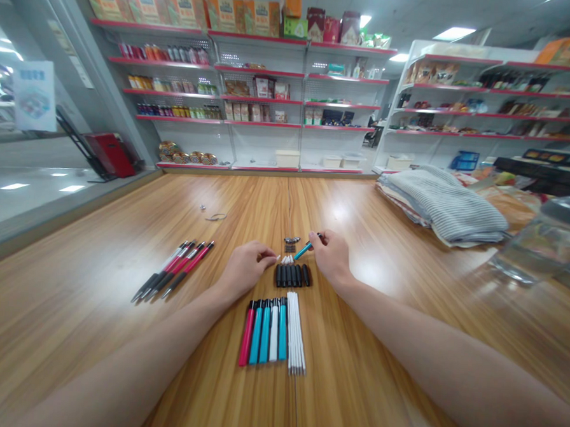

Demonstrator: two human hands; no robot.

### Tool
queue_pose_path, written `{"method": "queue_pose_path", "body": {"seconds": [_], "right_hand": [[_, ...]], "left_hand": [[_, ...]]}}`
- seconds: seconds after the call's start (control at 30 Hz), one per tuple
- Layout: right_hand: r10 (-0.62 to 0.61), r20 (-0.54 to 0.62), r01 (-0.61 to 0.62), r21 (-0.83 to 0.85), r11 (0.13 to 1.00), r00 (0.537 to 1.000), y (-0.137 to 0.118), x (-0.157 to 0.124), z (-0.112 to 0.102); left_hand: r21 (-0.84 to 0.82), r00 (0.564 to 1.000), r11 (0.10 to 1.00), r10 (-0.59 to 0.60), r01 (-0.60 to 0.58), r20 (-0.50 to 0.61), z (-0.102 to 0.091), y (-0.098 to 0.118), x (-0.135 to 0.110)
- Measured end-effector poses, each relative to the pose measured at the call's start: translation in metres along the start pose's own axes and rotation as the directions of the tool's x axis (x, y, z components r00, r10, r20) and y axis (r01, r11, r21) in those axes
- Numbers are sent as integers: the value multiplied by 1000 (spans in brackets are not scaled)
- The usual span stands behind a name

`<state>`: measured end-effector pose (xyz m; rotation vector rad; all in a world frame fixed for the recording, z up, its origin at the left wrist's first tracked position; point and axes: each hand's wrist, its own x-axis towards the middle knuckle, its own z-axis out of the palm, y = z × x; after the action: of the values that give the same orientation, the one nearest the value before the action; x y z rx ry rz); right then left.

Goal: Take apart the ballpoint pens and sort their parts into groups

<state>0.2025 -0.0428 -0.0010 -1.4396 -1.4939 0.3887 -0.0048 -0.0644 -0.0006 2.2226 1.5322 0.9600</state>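
Observation:
My right hand [330, 254] is closed on a teal pen barrel [305, 248] that it holds tilted just above the wooden table [116, 332]. My left hand [248, 266] pinches a small white part [279, 258] close to the barrel's lower end. Between the hands lie a row of black pen grips [292, 275], a few white tips [287, 260] and small metal springs [291, 242]. Nearer to me lie several coloured pen barrels [264, 331] and white ink refills [296, 332] side by side.
Several assembled pens [174, 268] lie to the left. A small metal bit [216, 217] lies further back. Folded striped cloth [445, 206] and a clear plastic container [544, 243] sit at the right. Shop shelves [266, 101] stand behind the table.

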Motion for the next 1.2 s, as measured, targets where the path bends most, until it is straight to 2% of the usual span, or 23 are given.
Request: {"method": "queue_pose_path", "body": {"seconds": [0.73, 1.2], "right_hand": [[-7, 6, 7, -36, 999, 1000, 5, 3, 3], [-5, -2, 5, -17, 1000, 1000, 4, 4, 4]], "left_hand": [[60, 998, 996, 61, -62, 19, 7, -9, 2], [49, 996, 995, 84, -85, 26, 6, -5, 0]]}}
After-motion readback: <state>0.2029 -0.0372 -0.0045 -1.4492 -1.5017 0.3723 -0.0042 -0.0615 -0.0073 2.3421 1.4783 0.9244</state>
